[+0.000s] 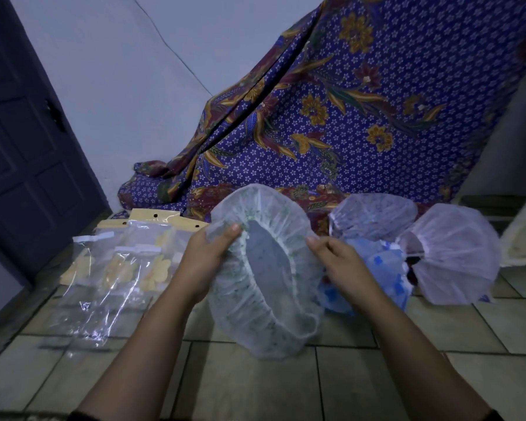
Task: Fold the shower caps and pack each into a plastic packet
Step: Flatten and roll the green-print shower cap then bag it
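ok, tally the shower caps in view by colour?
Green-speckled cap, gripped by left hand and right hand: 1
Blue-patterned cap: 1
Pale lilac caps: 2
Total: 4 caps
Clear packets overlap, so no count for them.

Centre: translucent white shower cap [264, 299], green speckles. Beside it, clear crumpled cap [374, 262] with blue blotches; gauzy pale lilac-white cap [456, 253]. Clear plastic packets [119, 268] with yellow flower print and cream headers. Draped batik cloth [362, 117] is violet-blue with tiny white stars, gold and maroon blooms. Panelled door [22, 147] is navy.
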